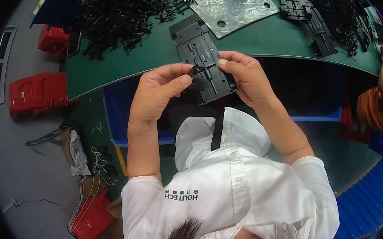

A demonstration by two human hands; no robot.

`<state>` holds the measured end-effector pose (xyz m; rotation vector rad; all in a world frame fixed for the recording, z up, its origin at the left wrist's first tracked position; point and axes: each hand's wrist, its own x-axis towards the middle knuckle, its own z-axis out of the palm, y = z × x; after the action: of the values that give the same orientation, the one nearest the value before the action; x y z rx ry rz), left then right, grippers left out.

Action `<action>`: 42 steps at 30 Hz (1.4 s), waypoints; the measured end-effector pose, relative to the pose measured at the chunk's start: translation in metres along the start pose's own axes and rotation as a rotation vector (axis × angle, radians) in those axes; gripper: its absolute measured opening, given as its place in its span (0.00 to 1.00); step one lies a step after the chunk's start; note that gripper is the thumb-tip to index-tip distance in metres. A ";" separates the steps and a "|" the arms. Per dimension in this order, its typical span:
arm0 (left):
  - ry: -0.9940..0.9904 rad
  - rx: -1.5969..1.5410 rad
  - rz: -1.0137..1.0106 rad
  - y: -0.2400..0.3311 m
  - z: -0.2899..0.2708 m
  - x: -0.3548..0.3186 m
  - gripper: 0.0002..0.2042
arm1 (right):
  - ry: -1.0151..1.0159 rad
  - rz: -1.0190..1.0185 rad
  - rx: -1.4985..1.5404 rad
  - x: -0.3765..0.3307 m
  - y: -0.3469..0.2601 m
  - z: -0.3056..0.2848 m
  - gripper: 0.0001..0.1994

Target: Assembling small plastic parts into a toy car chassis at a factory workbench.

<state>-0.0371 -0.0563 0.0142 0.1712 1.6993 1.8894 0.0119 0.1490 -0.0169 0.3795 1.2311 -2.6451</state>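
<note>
Left hand: our left hand is clenched in a pinch, thumb and forefinger gripping a small black clip at the plate's left edge.
Right hand: our right hand grasps the black plastic plate by its right edge, thumb on the face, fingers curled behind it.
Plate: we see a flat, long black moulding with slots and ribs, lying between both hands at the centre of the view; its far end rests on the green table, its near end overhangs the table's rim towards our chest.
Clip: it touches the plate at about 9 o'clock of the plate's middle; we cannot tell whether it is seated in it.
Table, 11 o'clock: a heap of black plastic sprues.
Table, 12 o'clock: a clear plastic sheet with round holes, just beyond the plate.
Table, 1 to 2 o'clock: a stack of black plates and more loose black parts.
Below the table: a blue bin under our hands.
Floor, 9 o'clock: red crates.
Far 3 o'clock: another person's orange sleeve.
</note>
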 end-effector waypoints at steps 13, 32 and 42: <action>-0.039 0.254 0.223 0.004 0.016 -0.005 0.09 | 0.022 -0.028 -0.013 0.001 0.000 0.000 0.15; 0.124 0.720 0.618 -0.009 0.041 -0.010 0.12 | 0.012 -0.091 -0.020 -0.002 -0.001 -0.001 0.15; 0.187 0.873 0.763 -0.013 0.046 -0.007 0.14 | 0.021 -0.179 -0.046 -0.002 0.007 -0.001 0.14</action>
<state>-0.0056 -0.0197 0.0119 1.1418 2.7632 1.4678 0.0156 0.1457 -0.0219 0.3042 1.3905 -2.7608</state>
